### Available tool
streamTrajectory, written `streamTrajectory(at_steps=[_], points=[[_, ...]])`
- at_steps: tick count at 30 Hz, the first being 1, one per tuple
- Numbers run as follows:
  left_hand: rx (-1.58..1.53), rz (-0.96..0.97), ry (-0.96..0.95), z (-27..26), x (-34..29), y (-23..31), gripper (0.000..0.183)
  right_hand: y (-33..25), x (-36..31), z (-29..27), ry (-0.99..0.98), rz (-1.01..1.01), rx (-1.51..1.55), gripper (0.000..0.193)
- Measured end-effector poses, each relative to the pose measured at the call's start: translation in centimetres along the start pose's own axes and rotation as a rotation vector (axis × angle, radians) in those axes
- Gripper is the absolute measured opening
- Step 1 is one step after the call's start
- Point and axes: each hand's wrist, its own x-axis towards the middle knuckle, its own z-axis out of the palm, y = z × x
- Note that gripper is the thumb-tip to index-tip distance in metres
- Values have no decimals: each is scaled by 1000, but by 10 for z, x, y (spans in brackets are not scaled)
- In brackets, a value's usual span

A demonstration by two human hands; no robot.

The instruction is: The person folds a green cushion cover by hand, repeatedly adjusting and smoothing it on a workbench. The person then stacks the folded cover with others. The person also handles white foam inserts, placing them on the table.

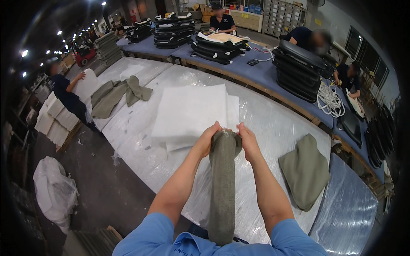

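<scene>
A long grey-green fabric cushion cover (pixel 221 187) stands on edge against my front and stretches away from me over the table. At its far end the fabric flares and folds around an opening, with a pale edge showing. My left hand (pixel 207 140) is closed on the left side of that end, thumb and fingers pinching the fabric rim. On the other side my right hand (pixel 249 144) grips the rim's right edge, its fingertips partly hidden. Just beyond both hands lies a stack of white padding sheets (pixel 192 109).
A plastic-wrapped table (pixel 265 123) carries another grey-green cover (pixel 305 173) at right and loose grey-green fabric (pixel 113 96) at far left. Black cushions (pixel 297 66) stack on a blue table (pixel 265 79) behind, beside coiled white cord (pixel 331 100). A person (pixel 70 91) handles white padding at left; others work behind.
</scene>
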Motion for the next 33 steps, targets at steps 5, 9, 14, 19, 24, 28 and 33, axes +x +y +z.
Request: streamTrajectory(at_steps=[5,9,14,19,24,28,33], points=[[268,105,-66,-24,-16,19,46,-9,14,-13,-352,90,-51,35],[458,55,-188,-24,-25,38,33,-9,15,-13,-329,-44,267,27],[604,1,-42,-21,-27,38,36,-13,6,11,-192,-67,148,32],[315,44,194,9,-20,0,50,-25,12,35,42,-74,-112,49],[461,121,308,25,-13,-16,60,-39,26,46,180,-153,-437,48],[437,162,274,30,-11,-23,61,-41,31,48,147,-196,-628,30],[471,113,295,30,-10,-27,64,-38,39,47,154,-198,-746,20]])
